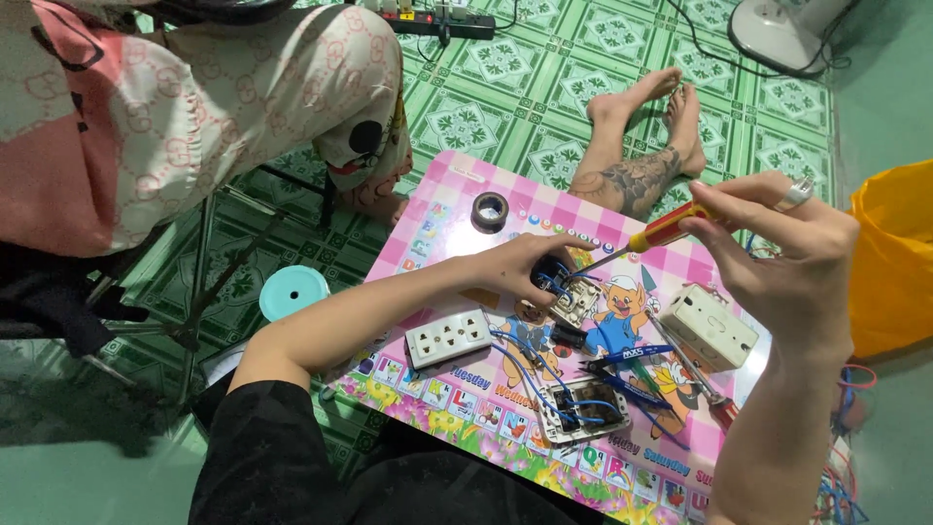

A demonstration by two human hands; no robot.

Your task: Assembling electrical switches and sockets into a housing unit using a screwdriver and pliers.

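My left hand (530,264) grips a small black electrical part with blue wires (551,276) on a pink cartoon-printed table (457,209). Fingers of my right hand (777,248) are closed on a red and yellow screwdriver (653,236), and its tip points into that part. A beige socket piece (575,301) lies just under the tip. An open socket box with blue wires (583,408) sits near the table's front edge.
A white socket faceplate (448,337), a white socket housing (708,326), blue-handled pliers (632,365), a second screwdriver (695,374) and a tape roll (489,210) lie on the table. Another person sits at left. Bare feet (646,107), a yellow bag (894,253) and a fan base (777,34) surround it.
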